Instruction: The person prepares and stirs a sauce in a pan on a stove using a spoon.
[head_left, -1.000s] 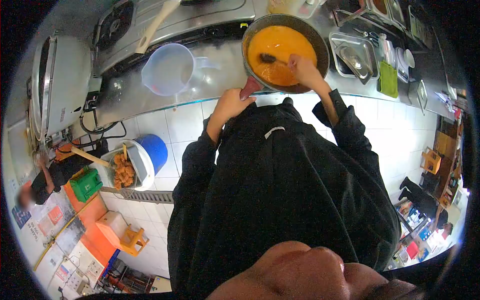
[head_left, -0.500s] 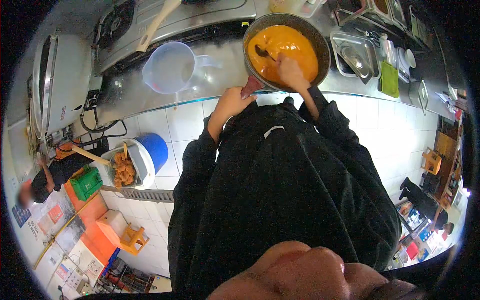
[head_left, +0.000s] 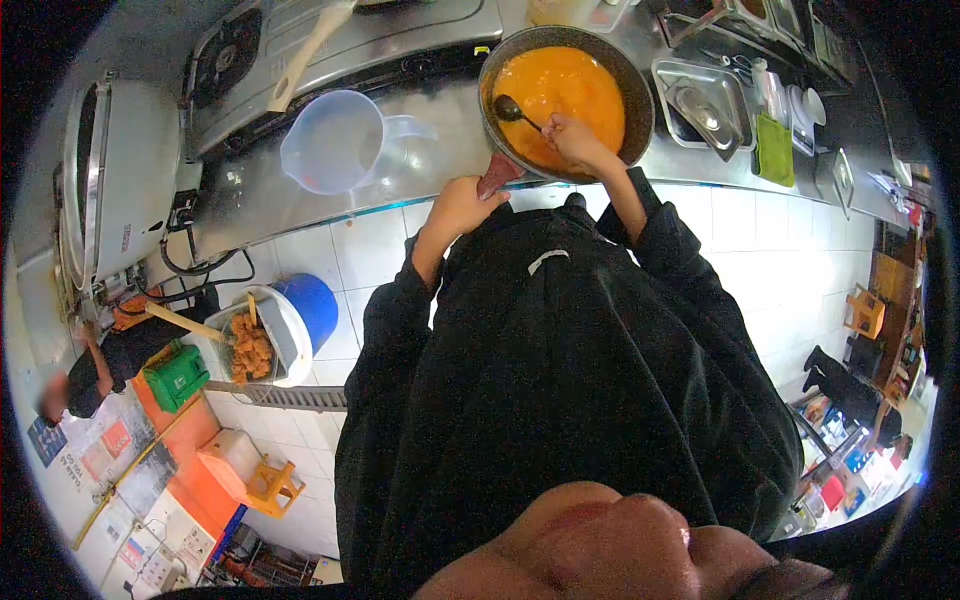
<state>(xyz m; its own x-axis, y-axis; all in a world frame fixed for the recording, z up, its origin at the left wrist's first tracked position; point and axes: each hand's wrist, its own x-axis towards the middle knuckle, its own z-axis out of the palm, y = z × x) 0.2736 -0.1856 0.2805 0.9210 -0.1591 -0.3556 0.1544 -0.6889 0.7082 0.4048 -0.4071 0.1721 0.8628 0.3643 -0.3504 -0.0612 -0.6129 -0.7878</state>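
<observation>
A deep speckled pan (head_left: 643, 110) of orange sauce (head_left: 560, 80) stands at the front edge of the steel counter. Its reddish-brown handle (head_left: 499, 174) points toward me, and my left hand (head_left: 462, 207) is wrapped around it. Over the sauce, my right hand (head_left: 572, 138) is closed on the thin handle of a dark ladle (head_left: 508, 107). The ladle's bowl lies at the left side of the pan, near the sauce's surface. Left of the pan, a translucent measuring jug (head_left: 335, 142) rests on the counter with its handle toward the pan.
A wooden paddle (head_left: 300, 65) lies across the stove (head_left: 400, 30). Metal trays (head_left: 700, 108) and a green cloth (head_left: 773, 150) are on the right. Behind me on the left stands a bin (head_left: 290, 345) with brown food beside a blue drum (head_left: 312, 305). Another person (head_left: 110, 365) is at far left.
My right hand has shifted slightly down within the view, and the ladle's bowl has moved left toward the pan's wall. My left hand keeps its hold on the handle.
</observation>
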